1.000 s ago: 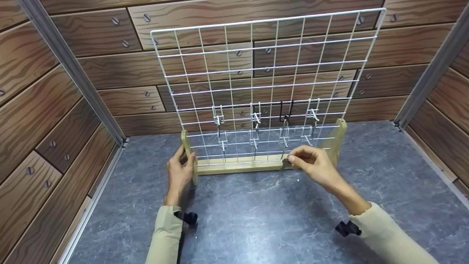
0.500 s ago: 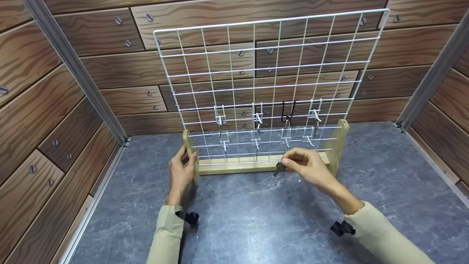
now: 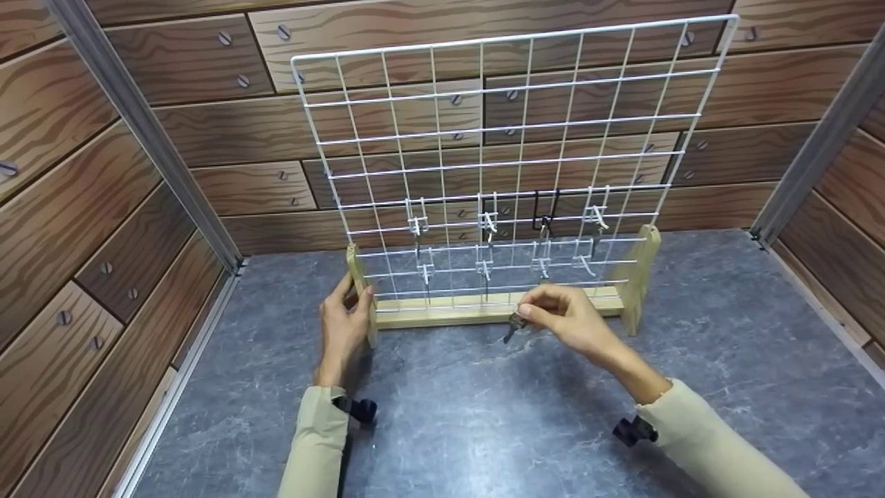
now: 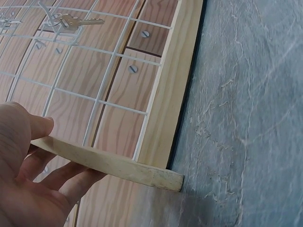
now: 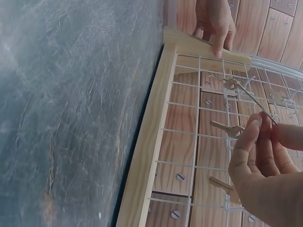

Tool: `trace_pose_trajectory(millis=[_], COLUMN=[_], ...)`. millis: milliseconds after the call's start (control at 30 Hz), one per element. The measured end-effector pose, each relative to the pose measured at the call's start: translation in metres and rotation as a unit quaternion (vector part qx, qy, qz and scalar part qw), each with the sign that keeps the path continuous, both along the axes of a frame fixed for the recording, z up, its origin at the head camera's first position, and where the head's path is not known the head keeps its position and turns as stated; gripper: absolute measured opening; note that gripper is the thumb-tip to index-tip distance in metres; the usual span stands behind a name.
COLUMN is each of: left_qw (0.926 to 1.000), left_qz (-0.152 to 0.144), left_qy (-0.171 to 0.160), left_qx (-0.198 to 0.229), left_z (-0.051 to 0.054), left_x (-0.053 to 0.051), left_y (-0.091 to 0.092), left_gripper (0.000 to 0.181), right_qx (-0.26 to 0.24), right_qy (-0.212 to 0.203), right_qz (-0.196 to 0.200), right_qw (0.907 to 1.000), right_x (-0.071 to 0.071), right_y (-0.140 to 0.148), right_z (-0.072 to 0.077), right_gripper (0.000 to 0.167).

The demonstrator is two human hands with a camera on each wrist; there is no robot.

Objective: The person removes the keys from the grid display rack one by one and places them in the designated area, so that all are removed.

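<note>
A white wire grid (image 3: 482, 43) stands upright in a pale wooden stand. My left hand (image 3: 340, 326) grips the stand's left end piece (image 4: 118, 165), with the thumb on one side and fingers on the other. In front of the grid's lower part, my right hand (image 3: 572, 319) pinches a small key (image 3: 512, 330) between thumb and fingertips. The right wrist view shows that key (image 5: 254, 101) nearly edge-on. Other keys hang from hooks on the grid, such as one key (image 4: 71, 21) in the left wrist view and another key (image 5: 220, 126) beside my right hand.
Several white hooks (image 3: 418, 225) and a black hook (image 3: 545, 221) project from the grid's lower rows. A wooden crossbar (image 3: 442, 317) joins the stand's ends on the dark marbled tabletop (image 3: 442, 415). Wood-patterned walls (image 3: 387, 21) enclose the back and sides.
My right hand has moved left and slightly toward me, away from the grid's right part, bringing the key into clearer sight. The left hand still grips the stand's end piece.
</note>
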State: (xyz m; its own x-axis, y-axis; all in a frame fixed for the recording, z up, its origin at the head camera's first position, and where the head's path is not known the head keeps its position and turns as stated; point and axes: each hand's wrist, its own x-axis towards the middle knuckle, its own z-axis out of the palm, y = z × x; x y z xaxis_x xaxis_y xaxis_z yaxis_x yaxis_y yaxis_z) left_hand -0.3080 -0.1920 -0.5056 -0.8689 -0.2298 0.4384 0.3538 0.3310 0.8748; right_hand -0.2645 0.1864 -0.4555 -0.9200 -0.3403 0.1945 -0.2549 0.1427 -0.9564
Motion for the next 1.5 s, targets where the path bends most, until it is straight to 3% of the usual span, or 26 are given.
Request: trace_pose_trajectory(millis=[500,933,1500], left_qw=[0.9999,1.0,1.0], left_qz=[0.008,0.002,0.002], left_qy=[-0.003,0.004,0.001], left_qx=[-0.011,-0.005,-0.006], left_z=[-0.001,-0.002,-0.001], left_x=[0.0,0.0,0.0], left_y=[0.001,0.0,0.0], left_gripper=[0.048,0.049,0.05], right_qx=[0.051,0.079,0.134], right_qy=[-0.077,-0.088,-0.088], right_qz=[0.066,0.094,0.152], right_qw=[0.9936,0.9885,0.9753], right_x=[-0.01,-0.022,-0.023], right_y=[-0.015,-0.029,-0.061], right_z=[-0.013,-0.033,-0.054], right_gripper=[0.024,0.019,0.011])
